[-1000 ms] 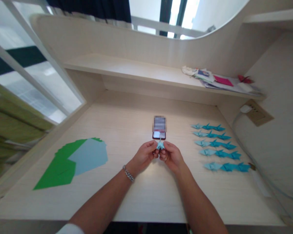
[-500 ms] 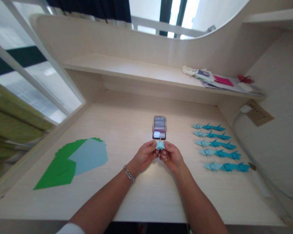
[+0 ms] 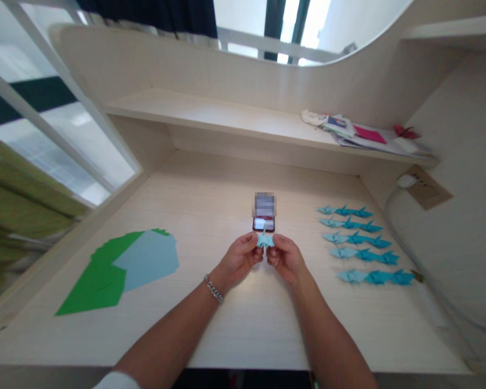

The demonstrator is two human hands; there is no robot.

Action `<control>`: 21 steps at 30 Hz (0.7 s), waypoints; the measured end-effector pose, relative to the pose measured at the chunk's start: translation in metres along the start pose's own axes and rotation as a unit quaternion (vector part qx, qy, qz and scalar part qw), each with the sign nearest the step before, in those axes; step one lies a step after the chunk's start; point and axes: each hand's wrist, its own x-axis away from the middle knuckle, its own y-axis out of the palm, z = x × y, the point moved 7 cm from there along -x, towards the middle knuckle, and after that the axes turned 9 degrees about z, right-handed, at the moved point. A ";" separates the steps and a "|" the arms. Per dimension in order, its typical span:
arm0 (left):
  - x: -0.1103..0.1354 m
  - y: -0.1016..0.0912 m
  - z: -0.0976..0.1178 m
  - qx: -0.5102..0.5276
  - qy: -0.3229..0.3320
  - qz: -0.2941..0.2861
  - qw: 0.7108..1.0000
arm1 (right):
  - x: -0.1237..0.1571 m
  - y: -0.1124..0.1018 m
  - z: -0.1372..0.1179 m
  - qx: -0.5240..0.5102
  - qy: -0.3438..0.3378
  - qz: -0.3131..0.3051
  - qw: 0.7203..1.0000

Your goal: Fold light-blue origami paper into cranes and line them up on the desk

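Observation:
A small light-blue origami crane [image 3: 265, 241] is held up between my two hands, its thin tip pointing away from me. My left hand [image 3: 243, 253] pinches its left side between thumb and fingers. On the opposite side my right hand [image 3: 287, 256] grips it the same way. Just beyond the crane lies a phone [image 3: 264, 222], partly covered by it, with part of the screen blurred. Rows of folded blue paper cranes [image 3: 364, 254] stand to the right, shading from pale to deeper blue.
Fanned green paper sheets [image 3: 93, 281] and light-blue sheets [image 3: 152, 259] lie at the left of the desk [image 3: 235, 329]. Papers [image 3: 368, 135] rest on the shelf above. A cable [image 3: 409, 246] runs from the wall socket [image 3: 427, 186] down the right side.
My hands have drawn slightly apart, and the crane between them looks spread a little wider. Everything else on the desk stays in place.

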 end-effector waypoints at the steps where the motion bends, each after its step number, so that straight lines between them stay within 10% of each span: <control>1: 0.000 0.000 0.000 0.000 -0.002 0.001 1.000 | 0.000 -0.001 0.000 -0.002 -0.002 0.008 1.000; 13: -0.005 -0.006 0.006 -0.152 0.052 0.042 0.986 | 0.002 -0.003 -0.006 0.000 -0.027 0.052 0.998; 21: -0.003 -0.007 0.003 -0.039 0.014 0.045 0.998 | 0.000 -0.007 -0.009 -0.043 -0.024 0.081 0.995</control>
